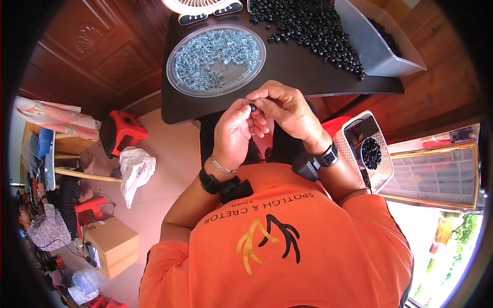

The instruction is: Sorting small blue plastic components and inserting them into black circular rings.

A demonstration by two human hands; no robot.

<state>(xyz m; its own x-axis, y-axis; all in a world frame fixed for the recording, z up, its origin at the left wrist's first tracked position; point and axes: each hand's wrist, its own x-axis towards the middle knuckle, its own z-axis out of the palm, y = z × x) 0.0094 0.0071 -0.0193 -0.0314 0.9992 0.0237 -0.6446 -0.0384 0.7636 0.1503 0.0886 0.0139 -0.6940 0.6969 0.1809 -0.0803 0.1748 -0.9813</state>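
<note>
Just past the near table edge, my two hands meet at the fingertips. My left hand [232, 133] pinches a small black round piece [252, 108] between thumb and finger, its other fingers curled. My right hand [288, 112] is closed, with thumb and forefinger pressed together against that piece. Whatever lies between those right fingertips is too small to make out. Beyond the left hand, a round clear tray [171, 73] holds many tiny bluish, glassy pieces. A wide heap of similar black round pieces [313, 31] spreads over the far right of the table.
The dark table [287, 82] also bears a clear plastic bin [380, 46] and a white fan [197, 7]. At my right stands a pale basket [381, 169] containing black pieces. Leftward are a red stool [123, 131], a white bag [136, 169], a cardboard box [114, 244] and another person.
</note>
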